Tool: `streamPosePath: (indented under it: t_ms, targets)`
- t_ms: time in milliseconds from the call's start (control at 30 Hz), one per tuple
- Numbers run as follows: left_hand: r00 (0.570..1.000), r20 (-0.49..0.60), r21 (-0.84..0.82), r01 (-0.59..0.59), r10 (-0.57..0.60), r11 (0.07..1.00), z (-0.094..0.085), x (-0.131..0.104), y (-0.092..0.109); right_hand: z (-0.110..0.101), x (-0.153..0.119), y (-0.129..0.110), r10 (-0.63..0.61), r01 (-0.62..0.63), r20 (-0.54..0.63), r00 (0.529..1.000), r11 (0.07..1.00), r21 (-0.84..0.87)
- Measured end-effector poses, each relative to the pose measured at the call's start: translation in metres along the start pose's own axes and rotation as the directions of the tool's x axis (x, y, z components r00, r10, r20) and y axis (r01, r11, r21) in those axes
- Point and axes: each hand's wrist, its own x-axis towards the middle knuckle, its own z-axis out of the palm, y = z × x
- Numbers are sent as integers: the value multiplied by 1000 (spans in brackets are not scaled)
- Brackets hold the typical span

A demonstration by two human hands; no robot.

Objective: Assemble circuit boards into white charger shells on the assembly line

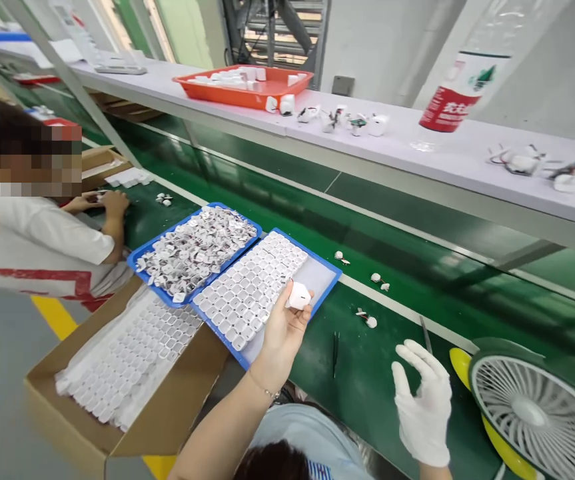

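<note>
Green bench top, pale shelf above it. White rounded piece with a small dark slot, raised in the person's bare left hand, thumb and fingers closed about it; seen over the right part of a blue tray lined with rows of similar pieces. Just beside it, second blue tray, heaped with small white parts; cardboard box below, more rows inside. Right hand in a white glove, thumb and fingers apart, nothing gripped, near a green-and-yellow fan. Dark slim tool lies between the hands. Farther left, a co-worker's hands at the bench. Up on the shelf: orange tray, bottle.
</note>
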Motion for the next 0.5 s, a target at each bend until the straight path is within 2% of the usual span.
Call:
streamPosePath:
  t_ms: [133, 267, 333, 400, 500]
  targets:
    - [998, -61, -41, -13, 11, 999, -17, 6, 22, 58, 28, 45, 74, -64, 206, 976, 996, -58]
    - [990, -56, 42, -126, 128, 991, -45, 8, 58, 121, 83, 89, 106, -53, 325, 940, 984, -170]
    - [981, -60, 130, -175, 184, 976, -69, 5, 84, 145, 117, 101, 137, -60, 327, 935, 971, -233]
    - [965, -93, 235, -218, 245, 947, -99, -1, 112, 165, 151, 105, 180, -94, 278, 943, 950, -297]
    - [907, -201, 394, -270, 369, 879, -154, -14, 155, 190, 189, 96, 184, -93, 257, 949, 939, -330]
